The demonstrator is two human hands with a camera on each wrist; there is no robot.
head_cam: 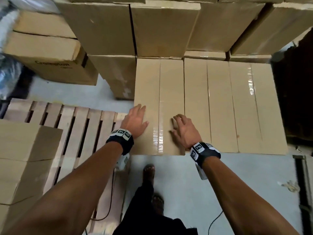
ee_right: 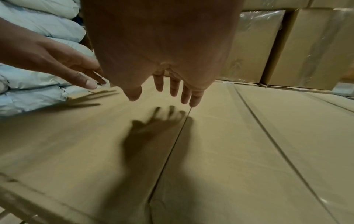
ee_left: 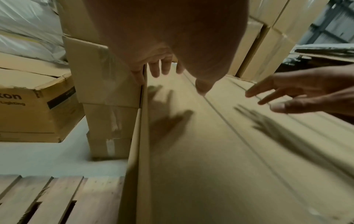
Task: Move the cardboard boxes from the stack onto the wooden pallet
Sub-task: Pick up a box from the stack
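- The plain brown cardboard box nearest the pallet (head_cam: 159,106) is long and flat-topped, its two top flaps meeting in a centre seam sealed with clear glossy tape; it is closed, so its contents cannot be seen.
- It sits at the left end of a front row of three like boxes laid side by side; the middle taped brown box (head_cam: 206,106) touches its right side, and the far-right taped brown box (head_cam: 254,107) follows.
- Behind and above that row rises the tall stack of brown cardboard boxes (head_cam: 162,29), too many and too cropped to count.
- The left hand (head_cam: 135,122) lies released, fingers straight, over the box's left edge; from the left wrist view the fingertips (ee_left: 155,71) hang just above the top along that edge.
- The right hand (head_cam: 183,129) is also released, fingers spread and relaxed, hovering just above the top near the box's right edge, grasping nothing.
- The slatted wooden pallet (head_cam: 81,121) lies on the grey floor just left of the box; one stack of brown cardboard boxes (head_cam: 25,158) stands on its near-left corner.
- A printed brown carton with dark lettering (head_cam: 50,60) stands on the floor beyond the pallet's far edge.
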